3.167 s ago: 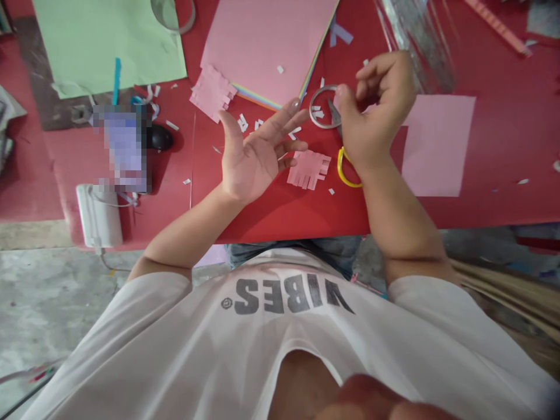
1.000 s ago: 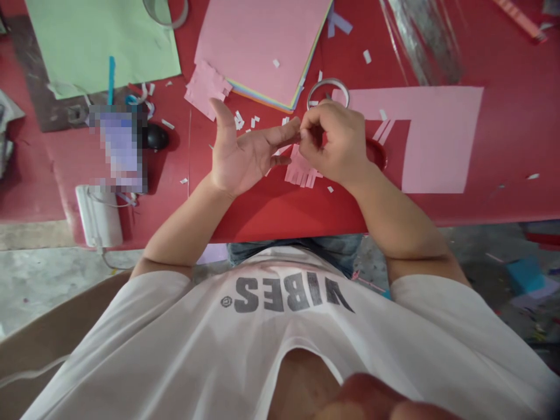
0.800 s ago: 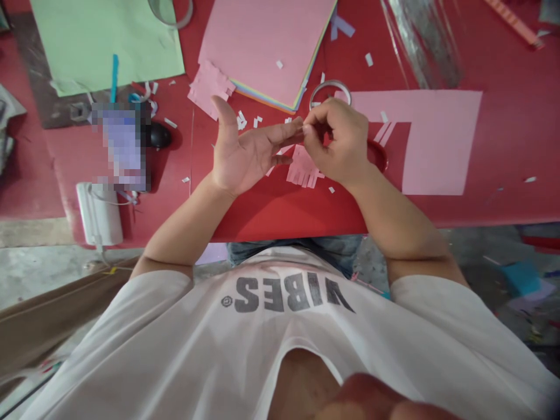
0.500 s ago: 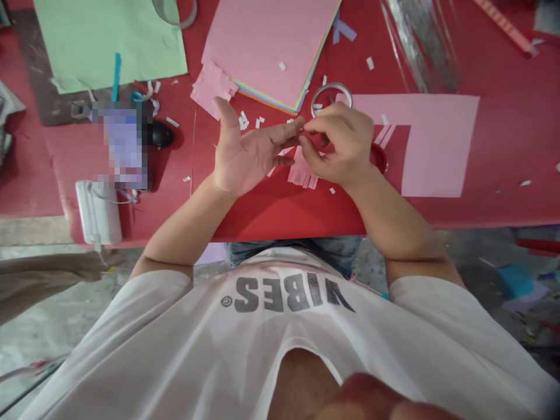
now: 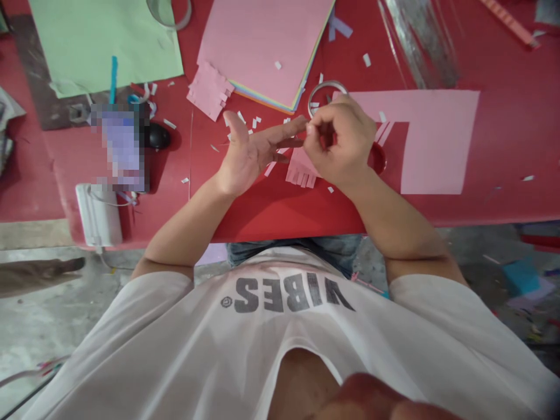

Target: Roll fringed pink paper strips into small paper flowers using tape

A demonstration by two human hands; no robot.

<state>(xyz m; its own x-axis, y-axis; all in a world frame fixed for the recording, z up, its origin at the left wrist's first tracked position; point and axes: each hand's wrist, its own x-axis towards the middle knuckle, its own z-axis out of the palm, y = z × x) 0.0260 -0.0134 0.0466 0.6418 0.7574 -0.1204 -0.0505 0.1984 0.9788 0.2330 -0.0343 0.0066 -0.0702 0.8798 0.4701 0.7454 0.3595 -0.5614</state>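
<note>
Fringed pink paper piece [image 5: 300, 174] lies under and just in front of the hands, near the middle of the tabletop [image 5: 271, 219] and close to its front edge, its strips cut along the side facing the person; the rest is hidden by the right hand [image 5: 339, 140], so how much is cut cannot be told. Right hand is curled, its fingers drawn together in a pinch above the piece; whether it grips anything small cannot be told. Left hand [image 5: 247, 156] is open, fingers spread, its fingertips [image 5: 301, 122] just beside the right hand and not clamped on anything. A thin metal ring [image 5: 317, 93] lies just past the right hand, and a red round lid [image 5: 377, 158] sits beside it. Further out are a notched pink paper piece [image 5: 209, 90], a stack of coloured paper [image 5: 262, 46] with a whole-looking pink sheet on top, and a large pink sheet [image 5: 437, 140] with a section cut from it. Small white paper scraps [image 5: 270, 169] are scattered between them. A green sheet [image 5: 100, 35] lies at the far left corner; a blurred object [image 5: 122, 151] beside it cannot be identified.
</note>
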